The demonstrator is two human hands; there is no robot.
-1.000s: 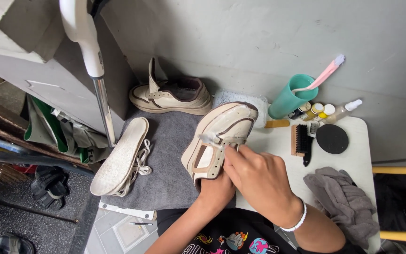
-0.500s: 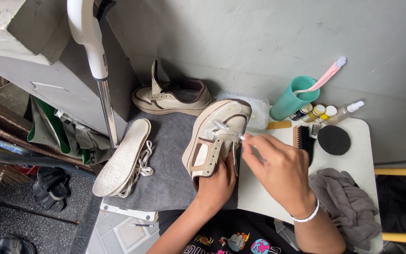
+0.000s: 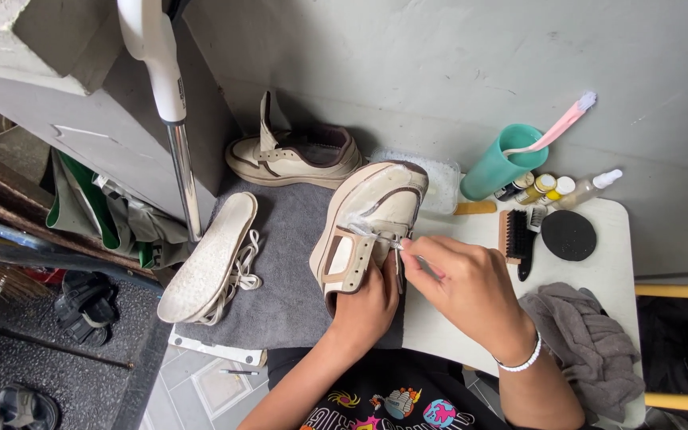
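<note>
Taking the grey mat (image 3: 296, 271) as the landmark: on its left edge lies a pale insole (image 3: 209, 259) with loose laces (image 3: 240, 279) beside it, and just beyond that edge stands a white and metal pole (image 3: 177, 135). At the mat's far side a second cream sneaker (image 3: 296, 155) sits on its sole, tongue raised. On the mat's right half, the cream sneaker (image 3: 368, 227) being worked on is tipped on its side, sole toward the left. The left hand (image 3: 368, 306) is closed around its heel end, holding it steady. Just off the mat's right edge, the right hand (image 3: 471, 287) is pinched narrow around a thin tool (image 3: 412, 253) whose tip touches the sneaker's side by the eyelets. Farther right of the mat, on the white table (image 3: 615, 263), stand a teal cup (image 3: 499, 163) holding a pink toothbrush (image 3: 555, 127), a dark brush (image 3: 517, 237), a black round pad (image 3: 568, 235) and a crumpled grey cloth (image 3: 591, 342).
</note>
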